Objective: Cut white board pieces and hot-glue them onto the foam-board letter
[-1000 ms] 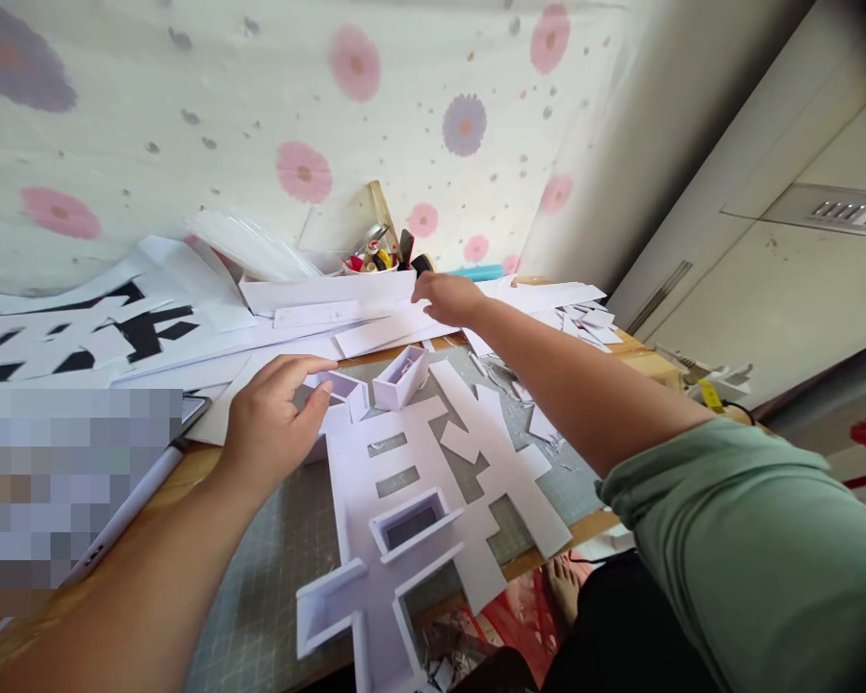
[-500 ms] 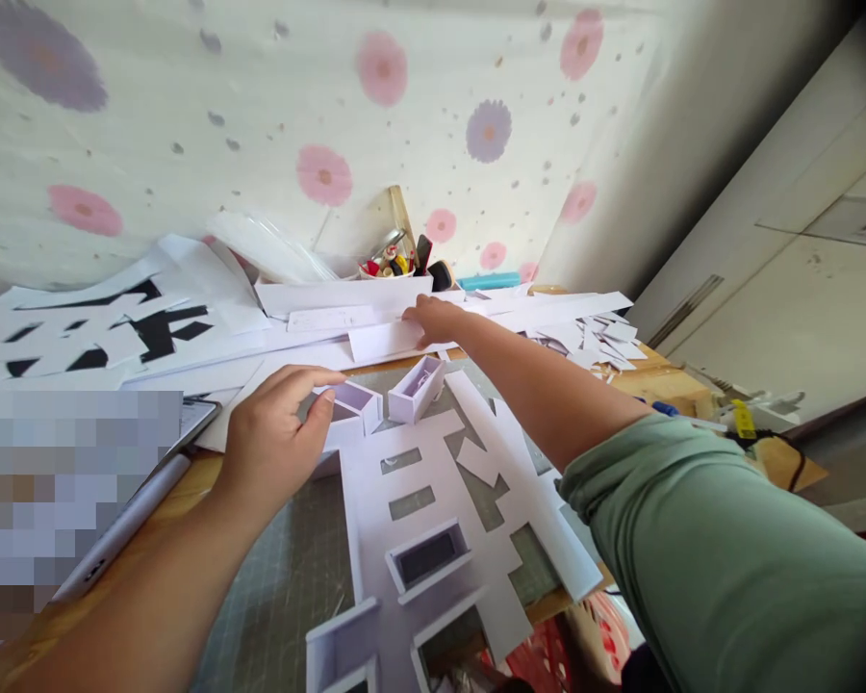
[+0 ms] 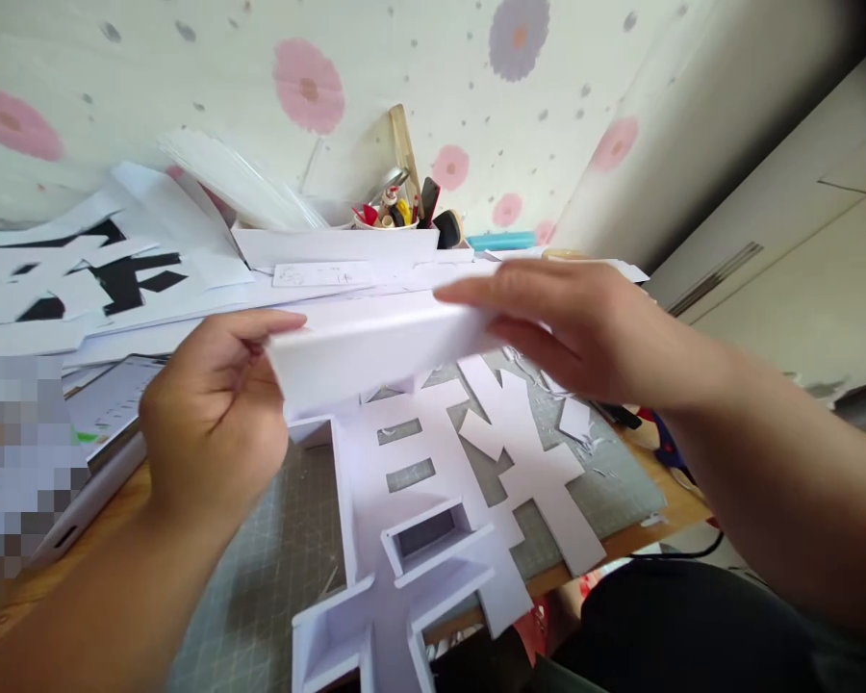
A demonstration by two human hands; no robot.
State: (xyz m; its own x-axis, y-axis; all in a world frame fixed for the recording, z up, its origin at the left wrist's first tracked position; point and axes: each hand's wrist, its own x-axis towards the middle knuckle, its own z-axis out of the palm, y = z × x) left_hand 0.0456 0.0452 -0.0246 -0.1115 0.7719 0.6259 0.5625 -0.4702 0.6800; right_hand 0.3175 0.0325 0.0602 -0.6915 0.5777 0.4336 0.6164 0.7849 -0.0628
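Observation:
A folded strip of white card is held up level between both hands. My left hand pinches its left end between thumb and fingers. Closed round its right end, my right hand is slightly blurred by motion. Below the strip lies a white card model with low upright walls and cut-out rectangular openings. The strip and my hands hide the model's far end. Flat cut-out card pieces lie at the model's right side, on a grey-green cutting mat.
Along the back, a white card box stands by a cup of tools. Cut sheets with black openings are piled back left. A blurred-out device lies at the left. Card scraps lie on the right.
My right hand has brought the white card strip from the back of the table toward me. My left hand has risen and now grips its left end. The view has shifted.

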